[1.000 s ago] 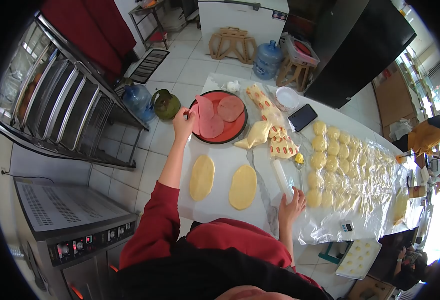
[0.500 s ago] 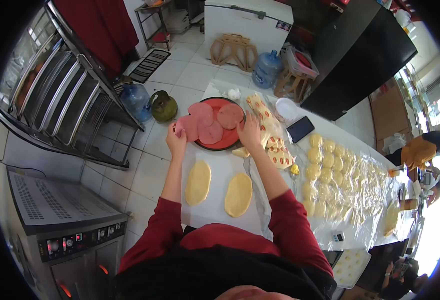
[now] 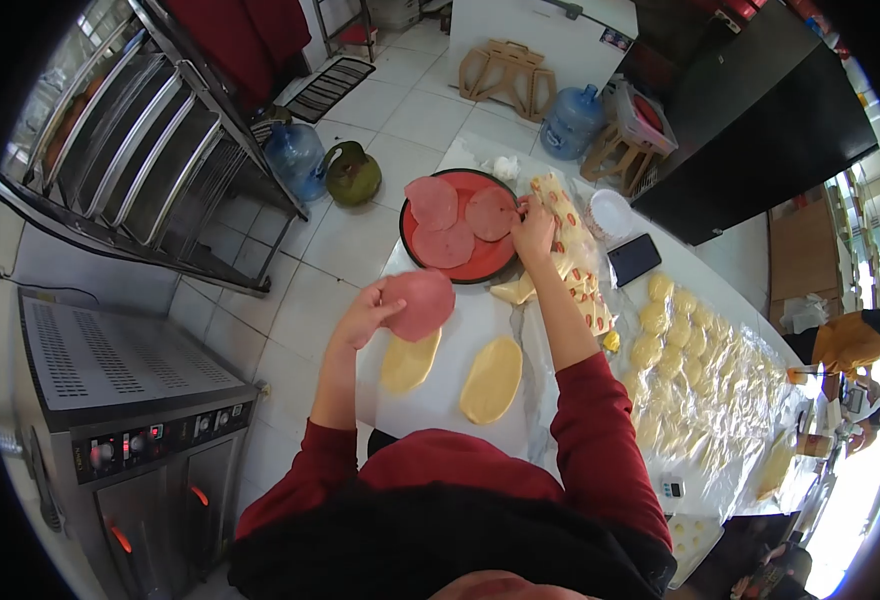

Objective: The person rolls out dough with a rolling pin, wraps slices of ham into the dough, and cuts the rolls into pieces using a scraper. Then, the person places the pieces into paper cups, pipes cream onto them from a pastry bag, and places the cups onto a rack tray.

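Observation:
My left hand [image 3: 365, 312] pinches a round pink slice of ham [image 3: 422, 304] by its left edge. The slice hangs over the upper part of the left flat oval of dough [image 3: 407, 368] and hides part of it. A second dough oval [image 3: 492, 380] lies bare to its right on the white table. My right hand [image 3: 533, 232] is at the right rim of a red plate with a black edge [image 3: 485, 262]. Its fingers are closed at the edge of the right-hand ham slice [image 3: 490, 214], which still lies flat. Two more slices [image 3: 443, 246] rest on the plate.
Patterned wrappers [image 3: 582, 290], a phone [image 3: 634, 260] and a white bowl [image 3: 610, 214] are right of the plate. Many dough balls [image 3: 665, 335] sit under clear plastic farther right. An oven [image 3: 140, 370] and tray rack [image 3: 150, 150] stand on the left. Another person [image 3: 845, 340] is at the far right.
My left hand has drawn a ham slice off the plate, toward me and over the left dough oval. My right hand has shifted up along the plate rim, its fingers closing. The view has shifted.

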`<control>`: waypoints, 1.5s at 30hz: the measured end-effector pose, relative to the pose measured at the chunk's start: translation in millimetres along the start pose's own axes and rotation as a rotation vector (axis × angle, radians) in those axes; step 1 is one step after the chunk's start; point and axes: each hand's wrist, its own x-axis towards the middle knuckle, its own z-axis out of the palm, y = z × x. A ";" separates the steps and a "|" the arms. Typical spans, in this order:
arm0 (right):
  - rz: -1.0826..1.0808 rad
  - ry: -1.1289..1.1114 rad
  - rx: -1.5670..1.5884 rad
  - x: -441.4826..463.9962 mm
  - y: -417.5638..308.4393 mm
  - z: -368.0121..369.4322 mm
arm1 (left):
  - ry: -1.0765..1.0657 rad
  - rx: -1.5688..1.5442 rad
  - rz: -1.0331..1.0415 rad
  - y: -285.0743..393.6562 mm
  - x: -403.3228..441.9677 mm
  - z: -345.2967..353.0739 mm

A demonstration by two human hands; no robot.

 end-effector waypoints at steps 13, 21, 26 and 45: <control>0.219 -0.311 0.463 -134.6 -32.2 -89.6 | 0.189 0.547 0.194 -62.4 -1.6 -15.8; 0.447 -0.200 0.299 -199.1 -21.1 -97.2 | 0.232 0.477 0.263 -56.5 -5.9 -4.6; 0.460 -0.137 0.247 -205.0 -18.5 -95.2 | 0.262 0.586 0.132 -75.7 2.4 -24.4; -0.177 -0.217 -0.115 -274.3 -54.0 -113.9 | 0.507 1.122 0.757 -45.9 -29.3 31.0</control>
